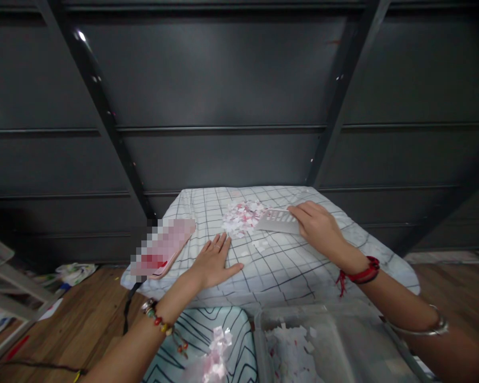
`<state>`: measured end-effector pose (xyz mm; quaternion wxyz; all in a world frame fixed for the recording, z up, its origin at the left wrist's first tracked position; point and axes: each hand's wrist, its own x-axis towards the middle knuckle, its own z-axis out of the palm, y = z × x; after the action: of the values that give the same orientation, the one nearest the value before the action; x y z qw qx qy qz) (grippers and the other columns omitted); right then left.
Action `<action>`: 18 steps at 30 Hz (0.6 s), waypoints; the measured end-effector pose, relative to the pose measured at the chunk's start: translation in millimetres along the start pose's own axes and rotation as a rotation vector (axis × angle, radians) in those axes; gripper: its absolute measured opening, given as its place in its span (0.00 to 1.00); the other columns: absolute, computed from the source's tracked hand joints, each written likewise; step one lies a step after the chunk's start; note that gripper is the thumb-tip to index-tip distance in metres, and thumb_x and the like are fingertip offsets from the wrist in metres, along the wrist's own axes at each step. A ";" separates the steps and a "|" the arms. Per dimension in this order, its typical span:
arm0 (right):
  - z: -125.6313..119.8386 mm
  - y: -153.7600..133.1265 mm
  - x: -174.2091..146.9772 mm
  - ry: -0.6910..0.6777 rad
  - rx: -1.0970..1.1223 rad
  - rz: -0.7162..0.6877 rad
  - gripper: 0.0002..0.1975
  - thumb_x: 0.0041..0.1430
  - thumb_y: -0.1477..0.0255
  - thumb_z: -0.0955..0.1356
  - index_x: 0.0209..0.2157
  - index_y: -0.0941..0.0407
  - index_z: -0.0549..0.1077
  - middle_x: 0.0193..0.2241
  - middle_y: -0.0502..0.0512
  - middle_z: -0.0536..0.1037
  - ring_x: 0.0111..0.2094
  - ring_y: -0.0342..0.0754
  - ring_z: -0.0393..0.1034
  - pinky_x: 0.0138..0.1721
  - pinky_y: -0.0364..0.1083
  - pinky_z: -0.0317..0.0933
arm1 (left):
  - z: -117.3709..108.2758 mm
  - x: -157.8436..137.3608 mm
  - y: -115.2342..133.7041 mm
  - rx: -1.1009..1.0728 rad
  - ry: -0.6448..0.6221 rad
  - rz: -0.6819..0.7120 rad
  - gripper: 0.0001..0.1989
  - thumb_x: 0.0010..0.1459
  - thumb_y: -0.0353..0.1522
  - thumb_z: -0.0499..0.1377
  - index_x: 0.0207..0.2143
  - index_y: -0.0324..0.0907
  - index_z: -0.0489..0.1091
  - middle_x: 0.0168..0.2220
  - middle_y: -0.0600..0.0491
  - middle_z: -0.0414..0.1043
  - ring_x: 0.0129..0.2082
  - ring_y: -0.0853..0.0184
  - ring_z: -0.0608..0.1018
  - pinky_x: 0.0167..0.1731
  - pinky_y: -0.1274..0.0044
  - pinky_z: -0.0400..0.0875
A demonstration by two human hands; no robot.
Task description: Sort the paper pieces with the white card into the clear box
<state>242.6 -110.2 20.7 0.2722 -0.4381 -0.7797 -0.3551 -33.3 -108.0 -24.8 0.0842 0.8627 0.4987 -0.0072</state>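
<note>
On the white checked cloth (271, 266) lies a loose pile of small white and pink paper bits (244, 217). My right hand (317, 229) grips a flat white plastic piece with slots (279, 221); its left end touches the pile's right side. Fingers apart, my left hand (213, 263) rests flat on the cloth just below the pile and holds nothing. A few stray bits (259, 246) lie between the hands. The far end of the slotted piece is hidden by my right fingers.
Left on the cloth is a pink flat device (165, 247), partly pixelated, near a black cable (126, 311). In front stand a clear plastic bin (331, 340) with paper bits and a teal patterned surface (239, 324) bearing a shiny clear bag (215, 356). Dark panels (223, 74) rise behind.
</note>
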 end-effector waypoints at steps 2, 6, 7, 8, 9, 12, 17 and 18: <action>1.8 -2.5 0.1 -0.014 -0.025 0.003 0.15 0.51 0.84 0.59 0.36 0.62 0.73 0.27 0.58 0.73 0.31 0.50 0.63 0.33 0.47 0.58 | 0.7 0.1 -0.4 0.004 0.005 -0.002 0.44 0.57 0.56 0.41 0.64 0.31 0.40 0.65 0.38 0.33 0.64 0.51 0.41 0.59 0.62 0.42; 0.3 -11.0 -5.1 -0.030 -0.002 -0.022 0.15 0.51 0.85 0.59 0.35 0.62 0.74 0.26 0.57 0.73 0.31 0.49 0.64 0.33 0.46 0.58 | 1.1 0.2 -0.4 0.009 0.009 0.003 0.45 0.56 0.56 0.41 0.64 0.31 0.40 0.65 0.38 0.34 0.64 0.52 0.41 0.59 0.62 0.42; -1.6 -13.5 -6.2 -0.028 0.012 -0.028 0.15 0.52 0.85 0.59 0.35 0.61 0.74 0.27 0.56 0.73 0.31 0.48 0.63 0.33 0.46 0.58 | 1.0 0.1 -0.3 0.011 0.008 0.003 0.45 0.56 0.56 0.41 0.64 0.31 0.40 0.65 0.38 0.33 0.64 0.52 0.41 0.59 0.62 0.42; -3.8 -15.9 -6.6 -0.022 0.027 -0.032 0.15 0.52 0.84 0.59 0.35 0.61 0.73 0.27 0.56 0.73 0.31 0.48 0.63 0.33 0.46 0.58 | 0.8 -0.1 -0.2 0.012 0.008 0.001 0.46 0.56 0.56 0.41 0.64 0.30 0.40 0.65 0.38 0.33 0.64 0.52 0.41 0.59 0.62 0.41; -6.0 -18.0 -6.4 -0.015 0.042 -0.034 0.15 0.52 0.84 0.59 0.35 0.60 0.73 0.27 0.56 0.73 0.31 0.48 0.63 0.33 0.46 0.58 | 0.5 -0.3 -0.1 0.014 0.008 -0.002 0.46 0.56 0.56 0.40 0.64 0.30 0.40 0.65 0.38 0.33 0.64 0.52 0.41 0.60 0.62 0.41; -9.9 -21.4 -1.7 0.014 0.061 -0.021 0.16 0.53 0.84 0.58 0.37 0.59 0.73 0.26 0.56 0.73 0.31 0.48 0.62 0.32 0.46 0.57 | -0.2 -0.8 0.1 0.014 0.005 -0.006 0.46 0.56 0.57 0.40 0.63 0.29 0.41 0.65 0.38 0.33 0.64 0.52 0.41 0.60 0.62 0.41; 0.3 -18.9 8.5 0.035 0.016 -0.018 0.16 0.52 0.85 0.58 0.37 0.62 0.73 0.26 0.58 0.72 0.31 0.50 0.61 0.31 0.48 0.55 | -0.5 -0.6 0.6 0.008 0.006 -0.002 0.46 0.56 0.57 0.41 0.63 0.30 0.41 0.65 0.38 0.33 0.64 0.51 0.41 0.60 0.62 0.41; 3.5 -18.3 9.3 0.034 0.014 -0.023 0.16 0.52 0.85 0.58 0.36 0.62 0.73 0.26 0.58 0.72 0.31 0.50 0.60 0.31 0.48 0.55 | -0.4 -0.4 0.7 0.007 0.007 -0.002 0.46 0.56 0.56 0.41 0.63 0.30 0.41 0.65 0.38 0.34 0.64 0.51 0.41 0.60 0.62 0.41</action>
<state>221.8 -109.6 19.7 0.2844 -0.4211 -0.7823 -0.3603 -32.9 -108.6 -24.3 0.0796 0.8626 0.4996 -0.0058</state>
